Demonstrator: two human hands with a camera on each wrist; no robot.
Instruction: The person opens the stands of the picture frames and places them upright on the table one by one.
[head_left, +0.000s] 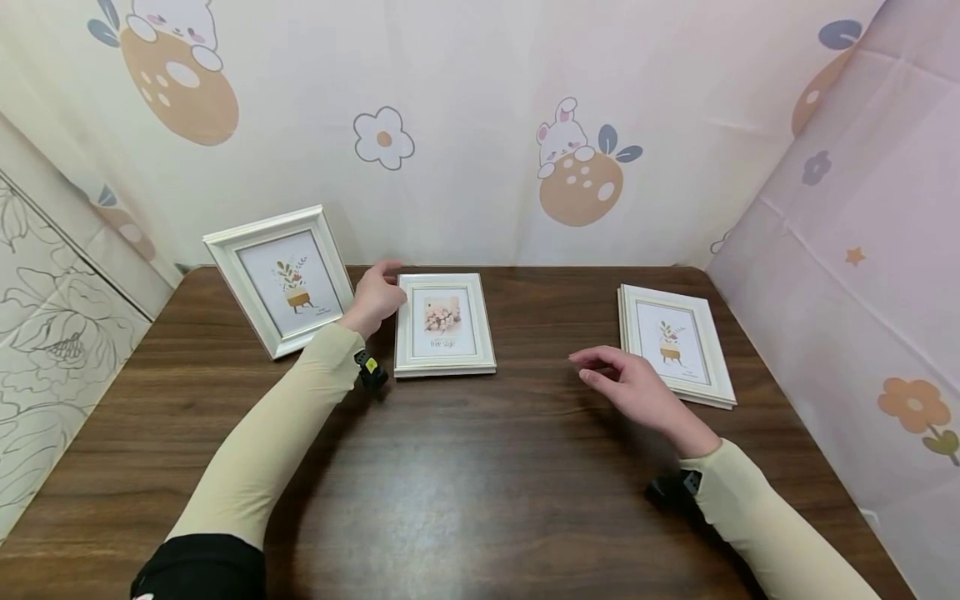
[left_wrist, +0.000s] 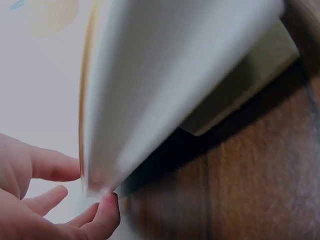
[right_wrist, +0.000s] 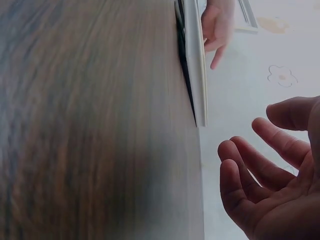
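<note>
A person's L. hand [head_left: 377, 298] pinches the upper-L. corner of a rectangular white pic. frame [head_left: 442, 327] near the table's far edge, ctr.-L., thumb & fingers nearly together on its rim. The frame's stepped moulding is smooth, w/ a dark gap under its side; its print shows a pinkish bouquet over "free style" lettering.

The R. hand [head_left: 633, 392] hovers over the table [head_left: 540, 467], fingers loosely curved & a bit apart, thumb clear of them, holding 0 items. Just beyond it lies a white frame stack [head_left: 716, 333], edges layered, the top print a leafy plant in a mustard-banded pot.

To L., 1 standing frame [head_left: 288, 279] tilts back, w/ a matching plant print. The tabletop is dark brown, wood-grained, w/ a soft sheen. Cream sleeves [head_left: 262, 454] crease at 2 wrists; pale, lightly wrinkled cloth [head_left: 465, 196], printed w/ rabbits & flowers, hangs behind.
</note>
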